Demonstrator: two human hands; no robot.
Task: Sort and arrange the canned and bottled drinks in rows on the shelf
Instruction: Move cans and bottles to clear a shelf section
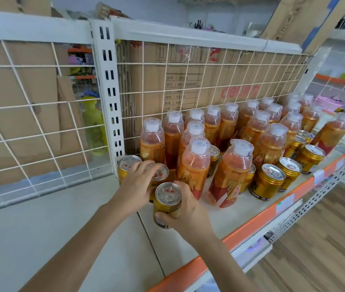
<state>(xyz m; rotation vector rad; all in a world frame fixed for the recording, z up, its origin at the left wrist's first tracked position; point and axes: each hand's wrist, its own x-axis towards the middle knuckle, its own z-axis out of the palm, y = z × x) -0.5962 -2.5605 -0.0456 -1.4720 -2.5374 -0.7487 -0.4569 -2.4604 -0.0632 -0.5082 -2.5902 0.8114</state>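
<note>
On the white shelf (226, 213) stand several orange bottled drinks (194, 165) with clear caps and several gold cans (267, 181). At the shelf's left end three gold cans stand in a line from back to front. My right hand (185, 209) grips the nearest gold can (168, 204) round its side. My left hand (137, 186) holds the middle gold can (160, 172), fingers curled over its top. The rear can (127, 165) stands against the wire back, touching my left fingers.
A white wire grid (188, 81) backed by cardboard boxes closes the rear of the shelf. A slotted upright post (109, 89) stands at the left. An orange price rail (272, 213) runs along the front edge. Wood floor lies lower right.
</note>
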